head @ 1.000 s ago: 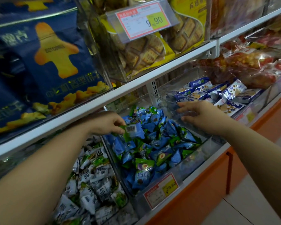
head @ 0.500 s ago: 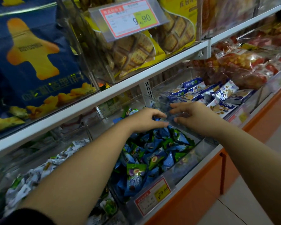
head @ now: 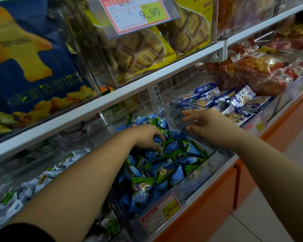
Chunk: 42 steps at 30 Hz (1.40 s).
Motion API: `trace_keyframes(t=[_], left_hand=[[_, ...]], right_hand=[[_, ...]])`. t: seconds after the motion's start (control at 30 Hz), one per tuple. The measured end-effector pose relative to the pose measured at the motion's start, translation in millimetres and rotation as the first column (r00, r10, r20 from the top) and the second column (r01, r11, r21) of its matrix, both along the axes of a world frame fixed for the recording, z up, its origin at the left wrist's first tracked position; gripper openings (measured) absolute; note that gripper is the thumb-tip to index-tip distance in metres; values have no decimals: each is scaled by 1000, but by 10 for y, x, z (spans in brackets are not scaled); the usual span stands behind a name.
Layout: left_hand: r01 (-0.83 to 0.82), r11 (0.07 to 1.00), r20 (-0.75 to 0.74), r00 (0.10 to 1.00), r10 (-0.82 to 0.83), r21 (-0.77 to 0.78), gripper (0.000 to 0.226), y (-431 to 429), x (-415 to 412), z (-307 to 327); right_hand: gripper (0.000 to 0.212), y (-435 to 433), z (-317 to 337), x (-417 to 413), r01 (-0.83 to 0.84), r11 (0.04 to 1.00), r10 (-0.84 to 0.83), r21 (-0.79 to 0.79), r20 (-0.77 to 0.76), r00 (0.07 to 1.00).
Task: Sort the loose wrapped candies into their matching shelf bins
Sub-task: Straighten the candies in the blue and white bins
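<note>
A clear bin (head: pixel 201 177) on the lower shelf holds a heap of blue and green wrapped candies (head: pixel 166 165). My left hand (head: pixel 145 135) reaches into the back of that heap. Its fingers curl down round a blue and green candy (head: pixel 161 147), which they mostly hide. My right hand (head: pixel 206 124) hovers at the bin's right side. Its fingers are stretched out and touch the clear divider wall (head: pixel 166 109). To the left, another bin holds white and green wrapped candies (head: pixel 24 194).
Blue and white cracker packs (head: pixel 238 100) fill the bin to the right, with red snack bags (head: pixel 259 70) beyond. The white upper shelf edge (head: pixel 112 100) hangs just above both hands. A price tag (head: pixel 160 213) sits on the candy bin's front. Orange cabinet panels (head: pixel 217 198) lie below.
My left hand carried a blue and green candy from the left bin's edge rightward, then lowered into the blue candy heap. My right hand stayed at the divider wall.
</note>
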State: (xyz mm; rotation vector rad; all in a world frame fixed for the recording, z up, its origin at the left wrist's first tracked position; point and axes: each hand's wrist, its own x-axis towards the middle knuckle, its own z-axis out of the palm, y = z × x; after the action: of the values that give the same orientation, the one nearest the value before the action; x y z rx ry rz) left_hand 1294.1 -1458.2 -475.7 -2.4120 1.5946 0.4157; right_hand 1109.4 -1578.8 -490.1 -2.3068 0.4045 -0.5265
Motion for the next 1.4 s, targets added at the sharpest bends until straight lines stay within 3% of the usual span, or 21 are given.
trace_keyframes(t=[0.2,0.4,0.73,0.87,1.07,1.23,1.4], left_hand=[[-32,979,-114,993,9,-201,38,242,47,115],[-187,926,-250,962,106,-327,30,525,180,240],[-278,862,-373,921,114,-423,46,815,187,169],[-286,870,-370,920,132,-400,64,852,126,213],[-201,913,-202,970,135,-355,46,946,127,332],[-191,958,-65,981,181,-213,50,985,166,313],[-202,974,-68,978,195,-107,59,984,142,336]], right_hand=[[31,17,3,-11,-6,1000,6,-1,-12,1000],[31,23,7,-10,-4,1000,4,13,-9,1000],[31,29,-11,-12,13,999,-13,37,3,1000],[31,32,-16,-4,16,1000,-16,16,1,1000],[31,9,-27,6,13,1000,-13,21,5,1000],[31,9,-32,-1,8,1000,-8,0,5,1000],[31,17,-29,9,8,1000,-8,-10,-3,1000]])
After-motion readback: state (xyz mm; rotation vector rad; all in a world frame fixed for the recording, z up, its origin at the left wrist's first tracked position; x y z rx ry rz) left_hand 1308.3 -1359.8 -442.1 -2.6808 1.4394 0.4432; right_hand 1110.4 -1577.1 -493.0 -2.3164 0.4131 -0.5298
